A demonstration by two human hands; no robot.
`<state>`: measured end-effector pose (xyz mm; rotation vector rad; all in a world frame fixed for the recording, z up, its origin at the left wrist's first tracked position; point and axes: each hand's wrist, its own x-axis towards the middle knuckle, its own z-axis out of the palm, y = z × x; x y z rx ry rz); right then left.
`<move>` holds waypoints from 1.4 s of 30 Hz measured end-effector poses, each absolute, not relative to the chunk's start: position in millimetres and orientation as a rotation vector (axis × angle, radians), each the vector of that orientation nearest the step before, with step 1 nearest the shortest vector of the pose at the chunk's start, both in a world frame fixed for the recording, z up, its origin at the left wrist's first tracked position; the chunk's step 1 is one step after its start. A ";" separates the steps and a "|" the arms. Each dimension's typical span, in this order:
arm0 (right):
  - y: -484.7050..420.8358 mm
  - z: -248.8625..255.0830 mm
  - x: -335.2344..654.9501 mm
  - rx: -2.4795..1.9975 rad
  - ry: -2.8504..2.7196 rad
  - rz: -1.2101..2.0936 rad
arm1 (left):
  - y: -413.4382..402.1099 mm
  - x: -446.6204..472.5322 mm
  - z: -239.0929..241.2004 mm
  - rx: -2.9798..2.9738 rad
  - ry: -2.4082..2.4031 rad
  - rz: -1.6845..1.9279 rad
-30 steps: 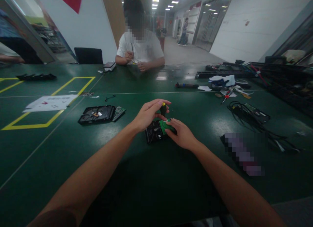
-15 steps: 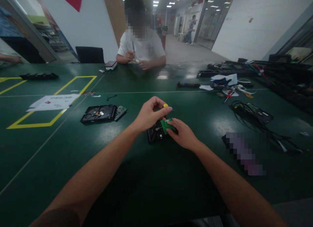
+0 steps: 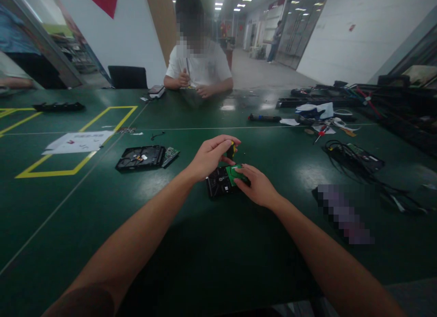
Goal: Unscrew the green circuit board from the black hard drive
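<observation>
A black hard drive (image 3: pixel 218 184) with a green circuit board (image 3: pixel 232 175) on its right part lies on the table in front of me. My left hand (image 3: pixel 215 154) is closed around a short yellow-and-black screwdriver (image 3: pixel 232 150) just above the drive's far edge. The handle now leans over, and its tip is hidden by my fingers. My right hand (image 3: pixel 254 184) grips the right end of the drive, thumb and fingers on the green board, covering part of it.
An opened drive (image 3: pixel 141 158) with a loose circuit board (image 3: pixel 170 155) lies left, near a white paper sheet (image 3: pixel 78 142). Rightward are cables (image 3: pixel 355 164), a red screwdriver (image 3: pixel 321 134), a dark tube (image 3: pixel 264 118) and a blurred-out object (image 3: pixel 344 214). A person (image 3: pixel 200 64) sits opposite.
The screwdriver has tipped from upright to leaning in my left hand, whose fingers have shifted around it. My right hand stays on the board. The view has shifted slightly.
</observation>
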<state>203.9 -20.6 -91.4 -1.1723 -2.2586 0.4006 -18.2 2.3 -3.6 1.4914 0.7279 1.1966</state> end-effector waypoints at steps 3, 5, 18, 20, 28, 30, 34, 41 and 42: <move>-20.9 -91.4 203.8 -1.180 -2.263 0.391 | 2.6 -19.0 -3.5 1.525 0.747 1.210; -21.1 -91.1 203.7 -1.184 -2.267 0.387 | 1.5 -18.7 -2.3 1.544 0.773 1.215; -22.3 -88.7 203.4 -1.206 -2.259 0.407 | -0.3 -16.1 -3.1 1.519 0.763 1.201; -22.4 -88.4 203.7 -1.200 -2.264 0.411 | 0.1 -17.4 -2.0 1.510 0.755 1.177; -20.8 -90.6 204.7 -1.196 -2.268 0.418 | 1.2 -16.9 -2.0 1.541 0.726 1.209; -21.5 -89.8 204.6 -1.205 -2.268 0.411 | 0.8 -16.3 -3.4 1.591 0.735 1.214; -23.0 -87.5 204.0 -1.210 -2.255 0.409 | -0.1 -14.4 -6.1 1.555 0.729 1.247; -23.5 -86.6 202.9 -1.212 -2.260 0.401 | 1.3 -13.5 -7.3 1.509 0.686 1.199; -23.4 -86.8 203.0 -1.206 -2.257 0.401 | 2.0 -13.7 -7.7 1.496 0.680 1.192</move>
